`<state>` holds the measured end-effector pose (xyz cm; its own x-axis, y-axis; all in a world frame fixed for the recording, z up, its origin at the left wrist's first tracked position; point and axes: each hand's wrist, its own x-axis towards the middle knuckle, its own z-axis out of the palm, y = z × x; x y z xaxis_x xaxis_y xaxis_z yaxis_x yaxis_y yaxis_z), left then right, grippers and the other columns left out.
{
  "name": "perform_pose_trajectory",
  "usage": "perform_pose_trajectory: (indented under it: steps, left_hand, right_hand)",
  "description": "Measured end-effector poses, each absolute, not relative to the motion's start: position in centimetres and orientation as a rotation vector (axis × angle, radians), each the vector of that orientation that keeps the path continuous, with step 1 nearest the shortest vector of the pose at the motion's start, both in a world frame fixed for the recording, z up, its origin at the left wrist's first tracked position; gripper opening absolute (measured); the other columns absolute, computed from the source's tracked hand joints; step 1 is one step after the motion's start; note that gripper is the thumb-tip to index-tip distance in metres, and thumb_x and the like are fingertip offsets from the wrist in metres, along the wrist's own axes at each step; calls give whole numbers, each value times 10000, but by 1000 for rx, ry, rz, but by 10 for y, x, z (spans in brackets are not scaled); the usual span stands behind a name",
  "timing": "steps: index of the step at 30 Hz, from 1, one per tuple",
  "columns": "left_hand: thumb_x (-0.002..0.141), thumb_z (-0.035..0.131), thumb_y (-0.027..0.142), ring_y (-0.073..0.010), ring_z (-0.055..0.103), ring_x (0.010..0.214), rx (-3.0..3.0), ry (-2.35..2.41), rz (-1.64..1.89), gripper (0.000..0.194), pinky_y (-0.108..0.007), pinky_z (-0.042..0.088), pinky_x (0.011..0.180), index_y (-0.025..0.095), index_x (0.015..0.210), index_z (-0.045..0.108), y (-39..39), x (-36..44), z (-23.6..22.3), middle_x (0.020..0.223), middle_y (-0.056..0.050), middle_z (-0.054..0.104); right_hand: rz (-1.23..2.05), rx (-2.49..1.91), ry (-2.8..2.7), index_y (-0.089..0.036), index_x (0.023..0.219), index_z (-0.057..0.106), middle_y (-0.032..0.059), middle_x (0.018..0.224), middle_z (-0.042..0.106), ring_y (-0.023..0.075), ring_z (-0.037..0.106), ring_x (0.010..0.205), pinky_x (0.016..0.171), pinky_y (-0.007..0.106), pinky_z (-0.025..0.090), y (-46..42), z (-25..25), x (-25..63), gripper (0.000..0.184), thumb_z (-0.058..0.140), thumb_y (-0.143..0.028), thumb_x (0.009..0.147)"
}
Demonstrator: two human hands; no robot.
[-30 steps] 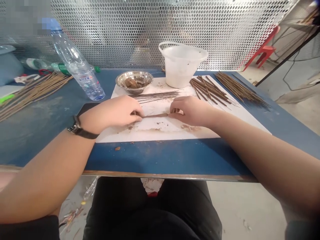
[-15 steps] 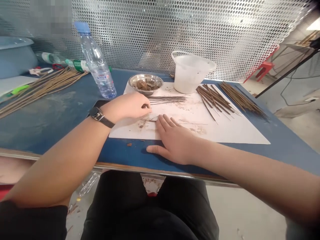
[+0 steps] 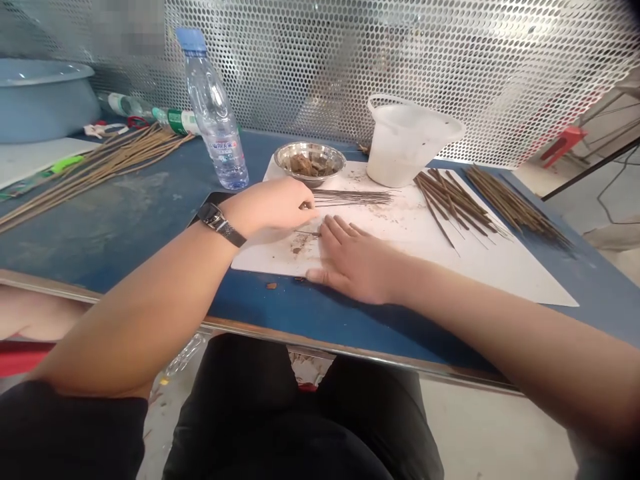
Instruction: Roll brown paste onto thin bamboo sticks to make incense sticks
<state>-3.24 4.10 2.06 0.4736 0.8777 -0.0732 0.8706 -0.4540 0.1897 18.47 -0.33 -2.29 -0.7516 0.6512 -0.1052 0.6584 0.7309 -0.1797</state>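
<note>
A person in black trousers (image 3: 300, 407) and dark short sleeves (image 3: 65, 427), forearms (image 3: 135, 307) bare, black wristwatch (image 3: 216, 219) on left wrist (image 3: 237, 223).

Left hand (image 3: 270, 208) beside thin dark sticks (image 3: 353, 197); right hand (image 3: 357, 261) flat on white sheet (image 3: 480, 257).

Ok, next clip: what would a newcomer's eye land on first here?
The bare left hand and right hand stand out on a white sheet, the left beside a row of thin dark sticks. Behind them sit a metal bowl of brown lumps and a white plastic bucket.
</note>
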Motion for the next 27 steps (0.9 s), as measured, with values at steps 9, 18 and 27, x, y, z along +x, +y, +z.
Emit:
perform_pose_trajectory:
  steps: [9, 18, 27]
  left_hand:
    - [965, 601, 497, -213, 616, 705, 2528, 1521, 62, 341, -342, 376, 650, 243, 935, 827, 46, -35, 18, 792, -61, 763]
    - [964, 568, 531, -230, 650, 741, 2494, 1589, -27, 369, -332, 369, 632, 239, 927, 790, 45, -33, 23, 935, -81, 817]
    - [945, 549, 599, -259, 694, 826, 2476, 1597, -37, 475, -339, 418, 681, 265, 1096, 851, 53, -38, 17, 1016, -84, 832]
  right_hand:
    - [-312, 1413, 2689, 66, 1730, 209, 310, 1805, 129, 516, 59, 1684, 1345, 729, 114, -22, -22, 147, 1120, 173, -814, 1039]
    - [-386, 1270, 2795, 111, 1714, 193, 313, 1800, 101, 464, 40, 1697, 1381, 628, 104, -26, -22, 159, 1236, 77, -885, 990]
    - [-371, 1217, 2912, 102, 1709, 232, 328, 1799, 134, 488, 52, 1694, 1369, 662, 75, 12, -33, 155, 1214, 79, -875, 1004]
